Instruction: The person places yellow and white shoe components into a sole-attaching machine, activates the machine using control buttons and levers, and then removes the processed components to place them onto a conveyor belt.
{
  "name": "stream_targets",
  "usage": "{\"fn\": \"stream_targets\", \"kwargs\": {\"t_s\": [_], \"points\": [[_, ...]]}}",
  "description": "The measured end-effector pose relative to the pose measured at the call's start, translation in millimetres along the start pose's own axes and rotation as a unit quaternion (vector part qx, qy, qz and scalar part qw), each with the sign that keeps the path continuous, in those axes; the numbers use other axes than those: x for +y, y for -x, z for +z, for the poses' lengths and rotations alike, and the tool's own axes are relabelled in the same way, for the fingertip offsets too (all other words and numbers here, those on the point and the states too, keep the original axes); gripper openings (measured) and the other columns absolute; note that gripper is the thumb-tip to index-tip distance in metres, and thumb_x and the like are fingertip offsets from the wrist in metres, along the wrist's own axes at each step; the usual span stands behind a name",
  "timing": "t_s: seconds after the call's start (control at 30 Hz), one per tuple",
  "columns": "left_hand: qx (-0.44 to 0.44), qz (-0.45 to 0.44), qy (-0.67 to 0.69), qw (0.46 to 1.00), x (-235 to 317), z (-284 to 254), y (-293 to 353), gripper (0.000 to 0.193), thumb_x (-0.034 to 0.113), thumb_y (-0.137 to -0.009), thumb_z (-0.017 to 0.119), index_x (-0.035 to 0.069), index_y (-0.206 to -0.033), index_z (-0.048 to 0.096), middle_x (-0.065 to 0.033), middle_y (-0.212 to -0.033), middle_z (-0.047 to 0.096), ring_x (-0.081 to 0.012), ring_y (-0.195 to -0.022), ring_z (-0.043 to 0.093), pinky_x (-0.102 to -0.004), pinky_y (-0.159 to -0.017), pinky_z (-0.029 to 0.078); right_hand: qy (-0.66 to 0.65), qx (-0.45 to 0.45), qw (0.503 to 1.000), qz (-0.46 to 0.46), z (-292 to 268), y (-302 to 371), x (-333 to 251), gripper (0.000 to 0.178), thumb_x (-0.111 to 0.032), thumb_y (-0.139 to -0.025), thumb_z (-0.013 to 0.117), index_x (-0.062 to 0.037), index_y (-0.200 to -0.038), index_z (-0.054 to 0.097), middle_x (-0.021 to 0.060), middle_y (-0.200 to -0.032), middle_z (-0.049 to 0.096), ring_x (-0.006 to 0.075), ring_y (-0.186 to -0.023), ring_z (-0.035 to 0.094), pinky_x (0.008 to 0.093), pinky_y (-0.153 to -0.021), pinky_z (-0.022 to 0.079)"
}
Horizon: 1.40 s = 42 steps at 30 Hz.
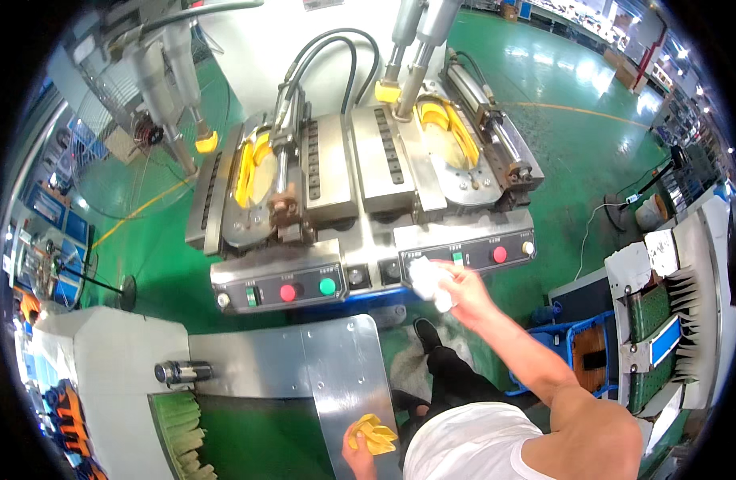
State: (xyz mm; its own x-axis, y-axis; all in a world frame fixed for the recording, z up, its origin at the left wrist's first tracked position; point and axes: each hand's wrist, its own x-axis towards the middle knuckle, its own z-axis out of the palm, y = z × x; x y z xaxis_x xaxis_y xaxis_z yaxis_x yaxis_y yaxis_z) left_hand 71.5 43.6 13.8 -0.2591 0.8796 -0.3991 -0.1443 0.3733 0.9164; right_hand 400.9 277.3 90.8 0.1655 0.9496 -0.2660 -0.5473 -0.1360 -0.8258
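Observation:
My right hand (467,293) is stretched forward over the front of a two-station machine (328,168). Its fingers are closed on a crumpled white cloth (425,280), which hangs in front of the right control panel (508,254) and covers part of it. Low in the view, beside a metal plate, my left hand (357,458) grips a yellow piece (372,434) with folded, petal-like flaps; its exact kind I cannot make out. Yellow curved pads line the left station (252,172) and the right station (449,132) of the machine.
The left control panel (280,290) carries red and green buttons. Metal rods with yellow tips (388,92) stand above the stations. At lower left, a dark cylinder (184,371) lies on a metal ledge (264,360) by a green belt (264,432). A blue crate (556,344) stands at right.

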Motion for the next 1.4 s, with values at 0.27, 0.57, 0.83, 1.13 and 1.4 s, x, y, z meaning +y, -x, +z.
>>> {"fn": "stream_targets", "kwargs": {"t_s": [0.27, 0.57, 0.83, 1.13, 1.4], "points": [[-0.007, 0.027, -0.236, 0.971, 11.9, 73.1, -89.1, 0.037, 0.027, -0.101, 0.052, -0.001, -0.123, 0.059, -0.0141, -0.113, 0.067, -0.0220, -0.097, 0.066, -0.0342, -0.085, 0.054, 0.366, 0.116, 0.883, -0.270, -14.5, -263.9, -145.6, 0.031, -0.004, -0.084, 0.053, 0.0026, -0.109, 0.070, 0.0174, -0.100, 0.072, 0.0234, -0.088, 0.069, 0.0344, -0.080, 0.052], [-0.032, -0.030, -0.053, 0.998, 105.0, 173.9, -126.2, 0.035, 0.025, -0.101, 0.051, -0.002, -0.121, 0.058, -0.0150, -0.113, 0.066, -0.0225, -0.096, 0.066, -0.0329, -0.084, 0.055, 0.610, -0.201, 0.666, -0.379, -43.1, -244.6, -96.1, 0.037, -0.001, -0.088, 0.051, 0.0038, -0.123, 0.058, 0.0238, -0.123, 0.055, 0.0397, -0.122, 0.045, 0.0512, -0.103, 0.038], [0.080, -0.055, -0.021, 0.995, 125.6, 205.0, -123.5, 0.032, 0.020, -0.100, 0.052, -0.003, -0.122, 0.058, -0.0159, -0.119, 0.066, -0.0251, -0.104, 0.065, -0.0360, -0.090, 0.054, 0.454, -0.123, 0.778, -0.417, -51.9, -570.5, -144.7, 0.022, -0.009, -0.091, 0.055, -0.0032, -0.112, 0.058, 0.0121, -0.105, 0.060, 0.0248, -0.099, 0.059, 0.0370, -0.094, 0.045], [0.275, -0.065, -0.031, 0.959, 84.3, 158.0, -105.5, 0.029, 0.002, -0.094, 0.056, -0.002, -0.123, 0.060, -0.0114, -0.116, 0.065, -0.0195, -0.105, 0.062, -0.0313, -0.093, 0.049, 0.620, -0.192, 0.630, -0.426, -62.4, -374.7, -123.7, 0.031, 0.005, -0.088, 0.056, -0.0013, -0.118, 0.061, 0.0186, -0.119, 0.063, 0.0346, -0.112, 0.056, 0.0420, -0.097, 0.045], [0.325, -0.023, 0.036, 0.945, 16.5, 64.3, -119.5, 0.028, 0.005, -0.096, 0.056, -0.002, -0.123, 0.059, -0.0109, -0.114, 0.065, -0.0184, -0.103, 0.061, -0.0307, -0.093, 0.048, 0.508, -0.117, 0.852, -0.046, 96.6, -178.3, -146.7, 0.027, -0.004, -0.092, 0.055, 0.0025, -0.115, 0.068, 0.0105, -0.118, 0.069, 0.0142, -0.100, 0.062, 0.0276, -0.089, 0.048]]}}
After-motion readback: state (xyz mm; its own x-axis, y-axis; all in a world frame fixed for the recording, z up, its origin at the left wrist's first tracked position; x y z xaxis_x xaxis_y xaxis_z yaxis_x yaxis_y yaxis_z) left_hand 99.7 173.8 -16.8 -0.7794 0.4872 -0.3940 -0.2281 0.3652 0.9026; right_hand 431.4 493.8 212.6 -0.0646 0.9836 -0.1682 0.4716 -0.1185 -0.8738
